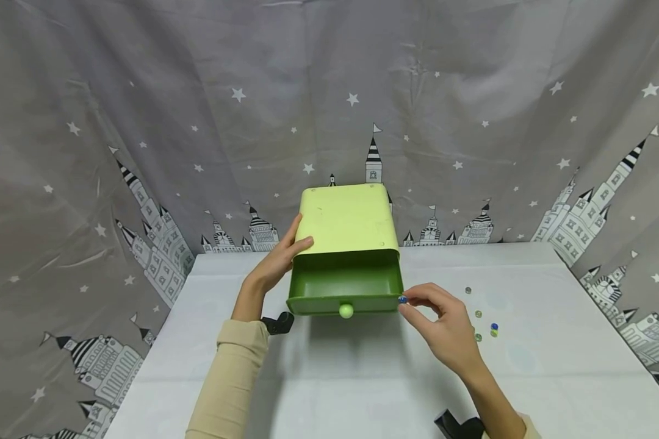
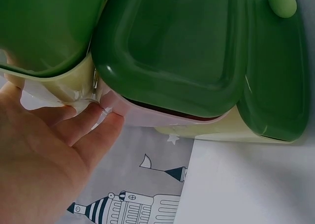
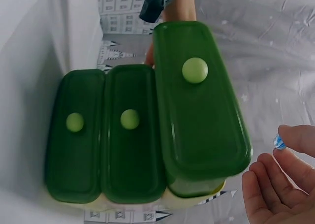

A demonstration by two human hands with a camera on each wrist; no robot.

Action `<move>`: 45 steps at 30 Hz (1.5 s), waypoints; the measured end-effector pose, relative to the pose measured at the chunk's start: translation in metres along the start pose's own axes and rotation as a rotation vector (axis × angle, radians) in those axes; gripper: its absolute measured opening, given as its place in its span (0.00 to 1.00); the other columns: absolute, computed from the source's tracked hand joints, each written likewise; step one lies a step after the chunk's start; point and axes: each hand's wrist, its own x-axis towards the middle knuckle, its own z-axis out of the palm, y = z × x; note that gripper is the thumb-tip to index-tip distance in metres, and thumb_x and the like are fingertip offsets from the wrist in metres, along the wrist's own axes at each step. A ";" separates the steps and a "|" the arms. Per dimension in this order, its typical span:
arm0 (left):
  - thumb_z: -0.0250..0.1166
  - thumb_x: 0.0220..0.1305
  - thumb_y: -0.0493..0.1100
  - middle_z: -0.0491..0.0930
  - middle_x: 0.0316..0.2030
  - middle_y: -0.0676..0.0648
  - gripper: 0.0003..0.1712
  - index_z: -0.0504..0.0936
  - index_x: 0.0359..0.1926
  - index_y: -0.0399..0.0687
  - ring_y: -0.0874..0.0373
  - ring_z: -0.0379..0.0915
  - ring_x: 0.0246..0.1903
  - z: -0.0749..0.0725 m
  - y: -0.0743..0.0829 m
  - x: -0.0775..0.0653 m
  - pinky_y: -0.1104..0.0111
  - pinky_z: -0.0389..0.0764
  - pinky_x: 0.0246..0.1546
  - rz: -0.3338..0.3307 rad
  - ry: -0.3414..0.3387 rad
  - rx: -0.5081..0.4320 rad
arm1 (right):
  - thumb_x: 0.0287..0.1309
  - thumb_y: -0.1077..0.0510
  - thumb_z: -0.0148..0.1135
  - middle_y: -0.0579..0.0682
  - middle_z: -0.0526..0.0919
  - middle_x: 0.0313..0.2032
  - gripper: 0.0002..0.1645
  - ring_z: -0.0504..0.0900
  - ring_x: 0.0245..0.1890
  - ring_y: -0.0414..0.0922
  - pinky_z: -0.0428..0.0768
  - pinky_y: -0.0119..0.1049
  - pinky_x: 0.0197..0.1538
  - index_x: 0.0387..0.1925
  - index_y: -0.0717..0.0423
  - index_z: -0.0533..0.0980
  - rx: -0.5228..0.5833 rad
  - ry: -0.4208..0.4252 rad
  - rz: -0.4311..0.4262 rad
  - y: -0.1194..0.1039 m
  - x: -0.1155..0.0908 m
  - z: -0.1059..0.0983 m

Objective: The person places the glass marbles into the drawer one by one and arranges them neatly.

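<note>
left hand (image 1: 274, 262) spread along the side of a green drawer chest (image 1: 348, 219), right hand (image 1: 445, 329) pinching a tiny blue marble (image 1: 403, 299) near the pulled-out top drawer (image 1: 315, 306), few loose marbles (image 1: 478, 314) on the counter (image 1: 571, 378) to its right

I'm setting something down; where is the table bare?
The table is bare right of the loose pieces and between the forearms, in front of the drawer unit. It's crowded among those pieces and at the right corner of the open drawer, where the right hand pinches a blue piece.

Left grip (image 1: 276, 262) outstretched, fingers (image 2: 101, 141) extended; right grip (image 1: 446, 329) pinching thumb-to-fingertip.
</note>
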 end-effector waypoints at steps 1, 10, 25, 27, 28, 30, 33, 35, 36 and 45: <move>0.54 0.72 0.60 0.27 0.76 0.60 0.44 0.33 0.75 0.83 0.52 0.25 0.75 0.000 0.000 0.000 0.34 0.42 0.65 -0.002 -0.001 0.000 | 0.53 0.73 0.69 0.49 0.83 0.38 0.13 0.80 0.41 0.43 0.77 0.28 0.48 0.40 0.58 0.83 -0.006 0.003 -0.009 -0.001 0.002 0.002; 0.52 0.74 0.55 0.25 0.77 0.53 0.46 0.29 0.77 0.72 0.47 0.23 0.74 0.000 0.012 -0.004 0.34 0.41 0.65 -0.025 -0.018 -0.002 | 0.51 0.71 0.72 0.46 0.83 0.36 0.12 0.80 0.37 0.45 0.77 0.30 0.46 0.38 0.56 0.84 -0.087 0.048 -0.092 -0.008 0.014 0.016; 0.53 0.74 0.54 0.25 0.77 0.52 0.47 0.29 0.78 0.68 0.47 0.24 0.75 0.007 0.027 -0.016 0.33 0.39 0.65 -0.022 -0.023 -0.011 | 0.52 0.70 0.71 0.47 0.84 0.36 0.10 0.81 0.39 0.43 0.80 0.35 0.46 0.38 0.60 0.84 -0.035 0.015 -0.034 -0.003 0.032 0.034; 0.53 0.74 0.54 0.26 0.77 0.52 0.47 0.30 0.78 0.69 0.47 0.24 0.75 0.007 0.028 -0.016 0.34 0.40 0.65 -0.023 -0.022 -0.011 | 0.53 0.70 0.71 0.47 0.84 0.36 0.10 0.82 0.39 0.43 0.80 0.36 0.47 0.38 0.60 0.84 -0.034 0.007 -0.023 -0.002 0.034 0.035; 0.53 0.74 0.54 0.26 0.77 0.52 0.47 0.30 0.78 0.69 0.47 0.24 0.75 0.007 0.028 -0.017 0.34 0.40 0.65 -0.023 -0.022 -0.011 | 0.53 0.70 0.71 0.47 0.84 0.36 0.10 0.82 0.39 0.43 0.80 0.36 0.46 0.38 0.60 0.84 -0.035 0.004 -0.020 -0.002 0.034 0.035; 0.53 0.74 0.54 0.26 0.77 0.52 0.47 0.30 0.78 0.69 0.47 0.24 0.75 0.007 0.028 -0.017 0.33 0.40 0.65 -0.021 -0.022 -0.010 | 0.53 0.70 0.71 0.47 0.84 0.36 0.10 0.82 0.39 0.43 0.80 0.36 0.46 0.39 0.61 0.84 -0.040 0.001 -0.021 -0.001 0.035 0.036; 0.53 0.74 0.54 0.26 0.77 0.52 0.47 0.30 0.78 0.68 0.47 0.24 0.75 0.007 0.030 -0.018 0.33 0.41 0.65 -0.019 -0.022 -0.007 | 0.52 0.70 0.71 0.47 0.84 0.36 0.10 0.82 0.39 0.43 0.80 0.35 0.46 0.39 0.61 0.84 -0.049 0.000 -0.016 -0.001 0.036 0.036; 0.53 0.74 0.54 0.26 0.77 0.52 0.47 0.29 0.78 0.68 0.47 0.24 0.75 0.007 0.030 -0.018 0.33 0.41 0.65 -0.018 -0.021 -0.005 | 0.52 0.70 0.71 0.47 0.84 0.36 0.10 0.82 0.39 0.44 0.80 0.34 0.46 0.39 0.61 0.84 -0.052 0.000 -0.016 0.000 0.037 0.037; 0.53 0.74 0.54 0.26 0.77 0.52 0.47 0.29 0.78 0.68 0.47 0.24 0.75 0.007 0.030 -0.018 0.33 0.41 0.65 -0.018 -0.020 -0.005 | 0.53 0.70 0.71 0.48 0.84 0.36 0.10 0.82 0.39 0.44 0.80 0.34 0.46 0.39 0.61 0.84 -0.053 0.001 -0.014 0.000 0.037 0.037; 0.53 0.74 0.53 0.26 0.77 0.51 0.47 0.29 0.78 0.67 0.47 0.24 0.75 0.008 0.029 -0.017 0.33 0.41 0.65 -0.007 -0.026 -0.009 | 0.53 0.69 0.71 0.53 0.84 0.37 0.11 0.83 0.41 0.49 0.81 0.46 0.46 0.41 0.64 0.84 -0.065 0.007 -0.003 0.005 0.039 0.039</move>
